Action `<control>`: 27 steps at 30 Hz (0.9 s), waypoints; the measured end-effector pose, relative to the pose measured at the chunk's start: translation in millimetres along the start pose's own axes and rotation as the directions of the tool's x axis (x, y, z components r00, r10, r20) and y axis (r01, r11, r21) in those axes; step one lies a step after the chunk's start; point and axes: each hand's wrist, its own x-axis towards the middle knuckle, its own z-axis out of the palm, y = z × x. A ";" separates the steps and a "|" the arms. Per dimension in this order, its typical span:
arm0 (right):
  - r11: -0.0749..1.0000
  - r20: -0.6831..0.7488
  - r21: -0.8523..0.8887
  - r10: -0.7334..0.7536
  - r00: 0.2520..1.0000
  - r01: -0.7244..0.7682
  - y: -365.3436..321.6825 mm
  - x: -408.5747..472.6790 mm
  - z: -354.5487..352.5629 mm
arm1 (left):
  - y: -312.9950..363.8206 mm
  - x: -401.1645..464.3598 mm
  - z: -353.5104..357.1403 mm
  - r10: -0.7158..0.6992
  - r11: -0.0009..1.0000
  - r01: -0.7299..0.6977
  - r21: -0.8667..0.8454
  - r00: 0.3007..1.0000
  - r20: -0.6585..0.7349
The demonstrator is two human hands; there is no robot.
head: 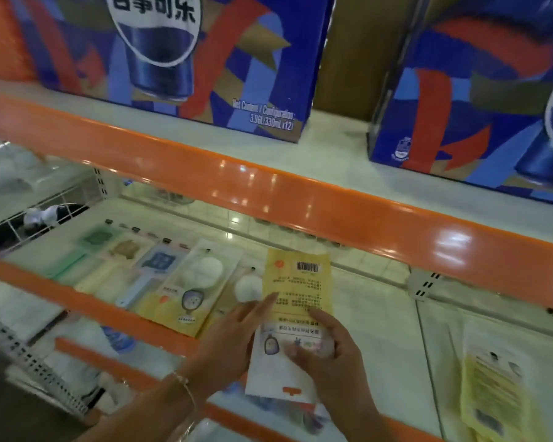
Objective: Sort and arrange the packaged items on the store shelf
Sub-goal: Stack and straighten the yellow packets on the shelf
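Both hands hold one flat yellow-and-white packet [296, 288], back side up with a barcode at its far end, above the middle shelf [380, 314]. My left hand [233, 339] lies along its left edge with the fingers stretched out. My right hand [329, 355] grips the white lower half, thumb on top. To the left, several flat packets lie in an overlapping row: green [95, 239], tan [125, 248], blue [155, 261], and a yellow one with a white puff [198, 282]. Another yellow packet [492, 378] lies at the right.
Two large blue cola cartons [189, 59] [479, 90] stand on the upper shelf, behind its orange edge strip [268, 183]. A white wire basket [29, 199] hangs at the left. More goods show on lower shelves at the bottom left [77, 346].
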 end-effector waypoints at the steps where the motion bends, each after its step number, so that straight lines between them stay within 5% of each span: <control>1: 1.000 0.013 0.006 0.002 1.000 -0.002 -0.9 -0.7 10.8 | -8.1 -1.2 -6.3 0.038 0.998 -0.037 0.060 0.999 -0.004; 7: 1.000 0.042 -0.001 0.021 0.999 -0.021 -7.0 3.5 57.0 | -55.4 -15.2 -31.3 0.137 0.965 -0.150 0.216 0.988 0.077; 11: 1.000 -0.082 0.010 0.004 0.997 -0.003 -10.9 14.3 67.6 | -96.5 -17.8 -40.3 0.084 0.996 -0.084 0.002 0.995 0.051; 15: 0.934 -0.089 -0.325 -0.188 0.978 0.150 -14.6 17.2 80.1 | -118.5 -22.5 -44.5 -0.139 0.923 0.137 -0.360 0.990 0.021; 17: 0.809 -0.028 -0.521 -0.333 0.942 0.271 -13.8 17.5 84.5 | -118.0 -10.1 -55.0 -0.108 0.936 0.143 -0.322 0.987 0.123; 20: 0.677 -0.014 -0.648 -0.467 0.884 0.348 -17.4 20.5 93.7 | -118.2 -7.6 -64.1 -0.013 0.898 0.054 -0.437 0.995 0.097; 24: 0.874 -0.143 -0.451 -0.268 0.953 0.179 -41.1 22.1 109.1 | -106.7 6.5 -76.4 -0.021 0.855 0.025 -0.519 1.000 0.013; 27: 0.936 -0.159 -0.326 -0.190 0.969 0.130 -52.1 22.9 109.4 | -102.0 19.2 -87.1 -0.155 0.723 0.172 -0.669 0.984 0.085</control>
